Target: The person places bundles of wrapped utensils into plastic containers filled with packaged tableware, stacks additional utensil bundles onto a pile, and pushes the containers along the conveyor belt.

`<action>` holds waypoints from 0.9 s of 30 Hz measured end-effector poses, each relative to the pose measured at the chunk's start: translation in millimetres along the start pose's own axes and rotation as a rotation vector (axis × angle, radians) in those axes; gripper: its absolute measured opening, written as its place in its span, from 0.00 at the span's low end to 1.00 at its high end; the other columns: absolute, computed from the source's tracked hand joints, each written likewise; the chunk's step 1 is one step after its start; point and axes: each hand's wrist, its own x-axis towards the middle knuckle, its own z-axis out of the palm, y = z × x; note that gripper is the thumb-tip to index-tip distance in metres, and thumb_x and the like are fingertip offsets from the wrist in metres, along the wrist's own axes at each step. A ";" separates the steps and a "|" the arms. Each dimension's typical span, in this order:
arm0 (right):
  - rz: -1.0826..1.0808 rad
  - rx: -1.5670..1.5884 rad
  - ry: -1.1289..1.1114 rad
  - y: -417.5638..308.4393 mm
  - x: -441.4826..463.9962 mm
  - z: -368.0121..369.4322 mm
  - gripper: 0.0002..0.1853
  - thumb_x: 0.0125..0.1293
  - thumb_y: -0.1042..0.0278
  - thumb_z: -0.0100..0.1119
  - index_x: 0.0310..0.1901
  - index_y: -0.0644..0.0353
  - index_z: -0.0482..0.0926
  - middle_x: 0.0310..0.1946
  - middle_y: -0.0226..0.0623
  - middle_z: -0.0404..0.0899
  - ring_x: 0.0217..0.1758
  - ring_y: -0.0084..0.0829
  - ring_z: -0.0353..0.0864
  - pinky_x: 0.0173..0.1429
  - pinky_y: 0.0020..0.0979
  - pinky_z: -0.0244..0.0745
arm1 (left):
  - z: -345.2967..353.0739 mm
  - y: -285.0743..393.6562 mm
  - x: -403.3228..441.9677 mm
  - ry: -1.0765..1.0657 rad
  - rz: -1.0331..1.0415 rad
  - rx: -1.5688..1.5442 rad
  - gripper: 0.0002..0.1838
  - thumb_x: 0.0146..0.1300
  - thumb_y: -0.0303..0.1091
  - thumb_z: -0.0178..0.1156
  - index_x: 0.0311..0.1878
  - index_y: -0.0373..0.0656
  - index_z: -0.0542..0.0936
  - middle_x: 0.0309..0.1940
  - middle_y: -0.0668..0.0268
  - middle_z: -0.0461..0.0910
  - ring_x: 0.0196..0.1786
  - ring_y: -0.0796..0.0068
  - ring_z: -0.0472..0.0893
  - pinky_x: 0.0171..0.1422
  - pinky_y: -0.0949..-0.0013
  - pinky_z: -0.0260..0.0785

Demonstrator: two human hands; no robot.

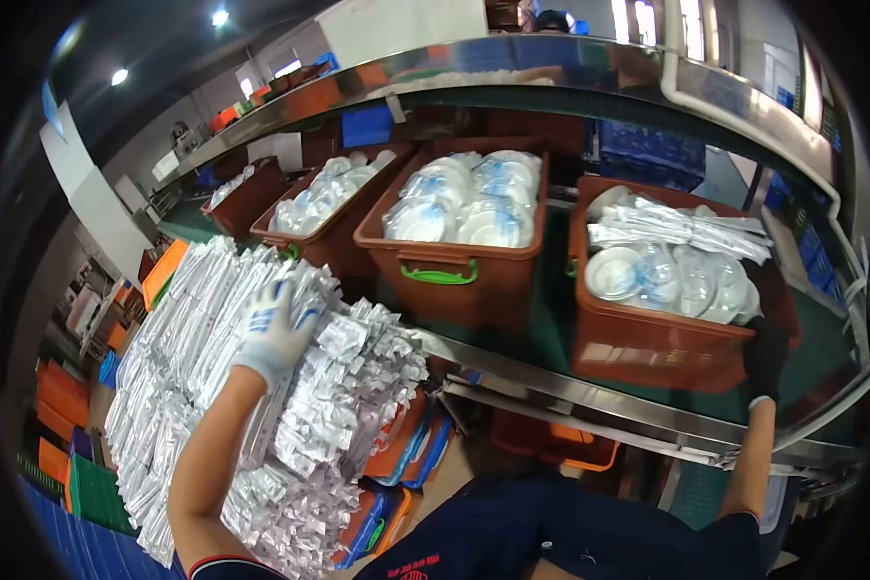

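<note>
Left hand [275, 327]: fingers spread apart over wrapped packets [179, 333] heaped beneath and around it. Right hand [768, 356]: at corner of brown bin [648, 343]; whether it grips is unclear. Bagged plates [614, 275] left of it, inside bin.

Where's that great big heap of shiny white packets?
In the head view, the heap of white packets is on the left, under the white-gloved left hand, beside the row of brown bins.
</note>
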 end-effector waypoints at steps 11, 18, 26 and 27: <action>-0.309 0.498 0.021 -241.1 41.7 -23.6 0.31 0.58 0.77 0.67 0.67 0.60 0.76 0.64 0.47 0.78 0.68 0.45 0.76 0.72 0.40 0.69 | 27.4 -60.9 -65.0 -0.171 -0.221 0.114 0.43 0.65 0.61 0.58 0.73 0.35 0.70 0.65 0.43 0.74 0.69 0.39 0.70 0.75 0.45 0.57; -0.453 0.279 -0.241 -316.5 103.7 50.4 0.41 0.46 0.43 0.81 0.58 0.61 0.80 0.47 0.48 0.80 0.54 0.51 0.77 0.62 0.50 0.71 | 40.3 -122.0 -29.3 -0.320 -0.337 -0.013 0.50 0.58 0.60 0.65 0.74 0.31 0.67 0.63 0.41 0.76 0.65 0.42 0.76 0.72 0.50 0.65; -0.450 0.168 -0.333 -328.6 114.3 74.0 0.31 0.41 0.33 0.79 0.27 0.57 0.83 0.30 0.43 0.79 0.40 0.48 0.77 0.47 0.46 0.70 | 41.3 -188.0 -16.1 -0.306 -0.158 -0.213 0.39 0.50 0.58 0.70 0.58 0.36 0.80 0.57 0.41 0.76 0.63 0.40 0.75 0.71 0.50 0.65; -0.460 0.165 -0.312 -323.3 115.6 77.7 0.33 0.40 0.30 0.78 0.24 0.58 0.82 0.26 0.44 0.78 0.35 0.48 0.77 0.44 0.47 0.70 | 34.5 -187.9 -17.5 -0.279 -0.090 -0.180 0.38 0.50 0.58 0.71 0.57 0.37 0.80 0.58 0.40 0.75 0.63 0.38 0.74 0.71 0.50 0.65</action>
